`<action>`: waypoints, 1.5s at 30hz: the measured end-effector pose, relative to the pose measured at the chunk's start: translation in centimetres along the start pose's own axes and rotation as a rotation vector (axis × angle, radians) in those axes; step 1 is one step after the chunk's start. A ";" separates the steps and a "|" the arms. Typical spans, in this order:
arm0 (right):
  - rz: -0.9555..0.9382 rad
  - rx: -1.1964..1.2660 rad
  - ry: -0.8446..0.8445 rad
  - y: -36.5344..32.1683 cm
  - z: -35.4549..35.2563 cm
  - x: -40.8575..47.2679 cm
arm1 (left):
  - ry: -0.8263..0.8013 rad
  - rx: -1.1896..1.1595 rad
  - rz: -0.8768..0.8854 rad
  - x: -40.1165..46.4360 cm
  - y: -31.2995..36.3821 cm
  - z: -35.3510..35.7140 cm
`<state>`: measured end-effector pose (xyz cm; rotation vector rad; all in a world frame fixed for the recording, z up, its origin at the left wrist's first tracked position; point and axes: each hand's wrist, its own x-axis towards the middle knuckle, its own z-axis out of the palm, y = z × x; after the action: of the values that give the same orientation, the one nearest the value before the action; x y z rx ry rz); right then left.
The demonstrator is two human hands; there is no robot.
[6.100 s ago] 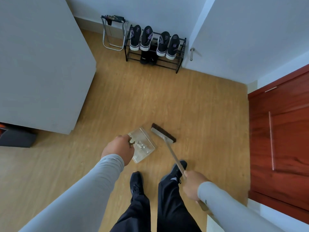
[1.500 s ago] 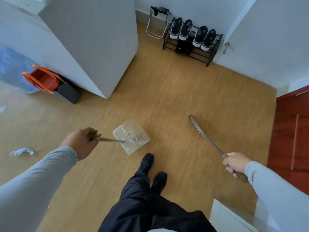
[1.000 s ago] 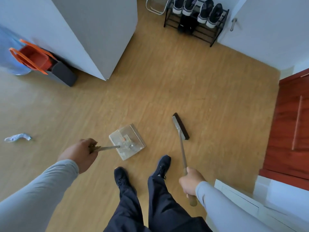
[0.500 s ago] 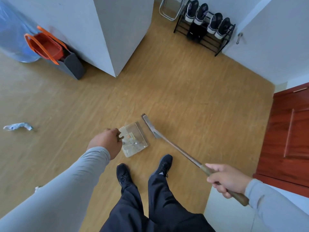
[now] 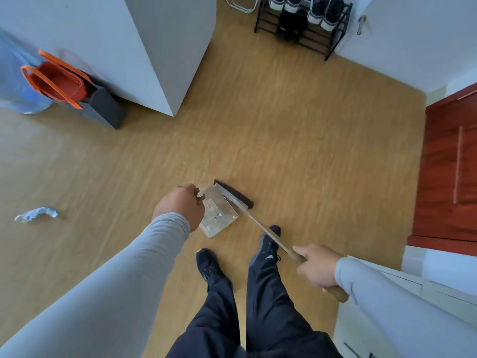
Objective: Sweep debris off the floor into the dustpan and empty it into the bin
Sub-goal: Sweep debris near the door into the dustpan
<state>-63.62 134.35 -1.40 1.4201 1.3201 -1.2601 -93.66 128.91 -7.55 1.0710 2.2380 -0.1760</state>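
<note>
Looking down from the head camera, we find our left hand covering the near end of the dustpan's handle, so we can only say the fingers are curled round it; the grip itself is hidden. The clear dustpan sits low over the floor just ahead of our feet, with a few pale scraps of debris inside, too small to name or count. Our right hand is closed round the wooden shaft of the broom, whose dark bristle head lies against the dustpan's far edge. The shaft's butt pokes out behind the hand.

We count one dustpan, one broom, one crumpled piece of paper well off to the left, and one dark bin with an orange liner against the white cabinet. The shoe rack at the top is cut off by the frame, so its shoes cannot be fully counted.

Open floor stretches between the dustpan and the bin. The red door bounds the right side, and white drawers stand near our right arm.
</note>
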 end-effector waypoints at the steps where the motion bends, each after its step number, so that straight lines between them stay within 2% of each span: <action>1: -0.004 0.080 -0.028 1.3 -1.1 -0.7 | 0.002 -0.002 0.001 0.0 -0.2 -0.1; 4: 0.014 0.343 -0.048 5.9 -4.1 -2.8 | 0.004 -0.009 0.011 -0.3 -1.0 -0.2; 8: 0.018 0.454 0.028 8.9 -3.2 -4.6 | -0.004 -0.005 0.036 -1.3 -1.8 0.2; 11: 0.030 0.363 0.190 7.6 -0.9 -2.3 | -0.006 -0.004 0.044 -1.7 -1.7 0.6; 13: 0.068 0.164 0.283 5.5 0.8 0.4 | -0.006 -0.009 0.042 -1.9 -1.7 0.7; 16: 0.077 -0.014 0.220 2.7 3.9 2.8 | 0.008 -0.010 0.038 -2.0 -1.6 1.1; 19: 0.018 -0.043 0.066 2.7 5.2 1.0 | 0.022 0.023 0.035 -2.2 -1.6 1.4; 23: -0.029 0.263 0.001 8.9 3.5 -2.7 | 0.045 -0.022 0.031 -3.0 -1.8 1.5; 29: -0.066 0.512 0.121 18.6 5.2 -7.8 | 0.031 0.021 0.123 -7.1 -2.3 1.7; 34: 0.066 0.716 0.324 25.5 6.5 -7.0 | 0.018 0.093 0.209 -10.4 -0.8 3.4; 38: 0.175 0.838 0.418 29.2 5.5 -3.8 | -0.006 0.129 0.271 -11.8 1.5 5.6; 42: 0.316 0.783 0.452 30.6 3.8 1.0 | -0.057 0.173 0.297 -12.0 4.7 8.3; 45: 0.352 0.654 0.377 29.3 4.0 4.7 | -0.062 0.173 0.285 -11.7 6.6 10.0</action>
<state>-35.37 127.48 -8.70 2.3254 0.8394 -1.2729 -78.43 121.86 -7.37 1.4432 2.0168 -0.2799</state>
